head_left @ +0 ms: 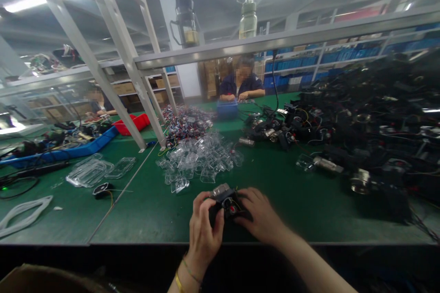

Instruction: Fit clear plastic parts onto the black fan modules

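Close to the front edge of the green bench, a black housing with a silver metal cylinder, thin wires and a small red part (232, 209) is held between both hands. My left hand (206, 222) grips its left side, thumb in front and fingers over the back. On the right side, my right hand (259, 213) has its fingers and thumb closed around the housing. Just beyond lies a heap of clear plastic pieces (202, 155). Part of the housing is hidden behind my fingers.
Many similar black assemblies (364, 119) are piled on the right. Behind the clear pieces lies a heap of small wired parts (187, 121). A metal frame (117, 41) rises at left beside a red bin (132, 124) and a blue tray (82, 146). A co-worker (242, 82) sits opposite.
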### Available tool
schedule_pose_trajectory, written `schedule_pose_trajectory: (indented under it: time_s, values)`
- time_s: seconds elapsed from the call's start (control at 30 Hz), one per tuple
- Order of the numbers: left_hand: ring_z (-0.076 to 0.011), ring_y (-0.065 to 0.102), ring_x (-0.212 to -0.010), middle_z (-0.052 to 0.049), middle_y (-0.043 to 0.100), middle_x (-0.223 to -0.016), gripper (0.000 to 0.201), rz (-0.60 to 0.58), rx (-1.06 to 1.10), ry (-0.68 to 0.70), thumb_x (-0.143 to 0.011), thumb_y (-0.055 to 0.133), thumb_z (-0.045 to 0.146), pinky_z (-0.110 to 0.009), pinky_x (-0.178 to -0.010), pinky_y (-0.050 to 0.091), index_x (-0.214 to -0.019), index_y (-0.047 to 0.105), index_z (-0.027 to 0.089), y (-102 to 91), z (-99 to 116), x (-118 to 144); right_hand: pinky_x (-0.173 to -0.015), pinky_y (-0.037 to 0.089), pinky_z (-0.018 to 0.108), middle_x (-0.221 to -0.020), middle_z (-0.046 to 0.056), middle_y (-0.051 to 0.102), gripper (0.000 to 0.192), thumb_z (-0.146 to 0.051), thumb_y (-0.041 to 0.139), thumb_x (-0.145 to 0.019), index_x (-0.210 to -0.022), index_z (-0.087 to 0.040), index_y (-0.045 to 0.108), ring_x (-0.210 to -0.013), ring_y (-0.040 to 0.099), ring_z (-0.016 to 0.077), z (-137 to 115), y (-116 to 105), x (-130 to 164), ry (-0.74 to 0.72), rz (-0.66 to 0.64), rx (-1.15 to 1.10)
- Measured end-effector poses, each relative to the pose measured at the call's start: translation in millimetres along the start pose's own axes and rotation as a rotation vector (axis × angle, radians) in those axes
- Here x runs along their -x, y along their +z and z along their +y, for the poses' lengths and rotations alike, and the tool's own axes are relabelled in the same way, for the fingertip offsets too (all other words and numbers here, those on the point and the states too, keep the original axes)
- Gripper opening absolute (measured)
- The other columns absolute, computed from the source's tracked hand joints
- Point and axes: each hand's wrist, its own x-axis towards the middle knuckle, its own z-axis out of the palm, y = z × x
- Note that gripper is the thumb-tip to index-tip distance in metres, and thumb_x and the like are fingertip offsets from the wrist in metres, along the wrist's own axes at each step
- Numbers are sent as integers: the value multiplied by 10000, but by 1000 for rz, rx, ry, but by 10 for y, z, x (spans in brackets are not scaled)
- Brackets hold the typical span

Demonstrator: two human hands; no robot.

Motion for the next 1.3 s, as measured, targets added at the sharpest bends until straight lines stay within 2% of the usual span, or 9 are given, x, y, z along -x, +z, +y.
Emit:
schedule_pose_trajectory:
  time_s: [0.1, 0.27, 0.57, 0.83, 0.97, 1.03, 1.1, 1.17, 1.3]
  values:
    - [-195, 680, -1021, -103, 669, -1129, 296, -86, -49, 34, -1013, 463, 286, -313, -873, 581, -1288, 482, 176, -25, -88, -146, -949, 486, 475, -1221, 109, 663, 294, -278, 816, -797, -1027, -175, 664, -1189, 549, 322, 4, 7, -1, -8, -7, 14]
    - [-157, 717, -787, -41, 724, -896, 244, -62, -119, 12, -1038, 385, 231, -241, -717, 573, -1005, 623, 191, 74, -129, -222, -905, 469, 507, -1109, 133, 675, 21, -131, 665, -898, -884, -142, 652, -1121, 566, 341, -68, 13, 83, -1, 45, 87]
    - [-173, 710, -781, -73, 717, -925, 240, 173, -224, -136, -1037, 374, 206, -259, -696, 539, -1087, 601, 144, 220, -23, -59, -751, 470, 492, -785, 105, 688, 289, -156, 411, -984, -824, -184, 650, -776, 652, 319, -380, -104, 323, 22, -89, 213]
    - [-214, 654, -851, -87, 695, -968, 215, 217, -329, -135, -1016, 424, 204, -340, -785, 509, -1134, 594, 145, 255, -29, -55, -515, 430, 233, -472, -34, 585, 403, -452, 253, -1029, -780, -235, 483, -492, 623, 161, -432, 66, 443, 573, -290, -771]
    - [-269, 604, -1064, -134, 637, -1114, 220, 245, -298, -11, -966, 507, 163, -440, -931, 483, -1168, 596, 156, 114, 150, -81, -411, 339, 199, -436, -61, 524, 484, -641, 331, -959, -787, -224, 509, -410, 536, 138, -345, 99, 501, 752, -298, -923]
    - [-260, 569, -1180, -137, 621, -1195, 334, 104, -146, 182, -943, 506, 108, -446, -1029, 458, -1268, 558, 168, 86, 304, -78, -435, 386, 218, -437, -59, 502, 515, -684, 395, -919, -778, -212, 545, -416, 515, 140, -314, 95, 524, 739, -226, -931]
    - [-218, 580, -1185, -108, 648, -1194, 394, -218, 83, 354, -947, 466, 98, -406, -1080, 451, -1327, 520, 184, 141, 431, -68, -500, 456, 260, -477, -38, 519, 526, -710, 481, -863, -791, -201, 591, -468, 533, 161, -283, 82, 533, 683, -123, -943]
    - [-191, 614, -1124, -86, 671, -1175, 381, -452, 243, 361, -957, 435, 111, -367, -1053, 487, -1317, 525, 196, 261, 482, -59, -514, 465, 288, -498, -32, 506, 547, -735, 516, -814, -815, -197, 616, -482, 518, 172, -238, 60, 532, 656, -65, -953]
    - [-208, 641, -1036, -90, 675, -1156, 402, -550, 269, 252, -933, 451, 96, -352, -921, 550, -1315, 529, 197, 482, 388, -48, -455, 381, 272, -495, -49, 441, 542, -735, 443, -826, -774, -212, 574, -443, 429, 148, -90, -18, 545, 697, -94, -867]
